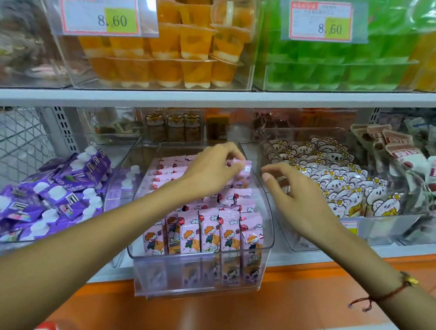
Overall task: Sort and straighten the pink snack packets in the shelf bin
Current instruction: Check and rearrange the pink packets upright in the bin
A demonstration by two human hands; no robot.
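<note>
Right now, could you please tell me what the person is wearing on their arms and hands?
Both forearms are bare, with no sleeves or gloves in view. The right wrist carries a thin red cord bracelet with a small gold charm and loose knotted ends. The left arm shows nothing worn.

The clear bin (204, 252) at frame centre is open on top, but the white shelf board (207, 99) above caps the way in. Upright pink packets (203, 232) crowd its front; the back left holds flatter rows with room above. The left hand (212, 167) fills the back right corner. The right hand (300, 198) hovers over the bin's right wall, beside the bear packets (340, 183).
</note>
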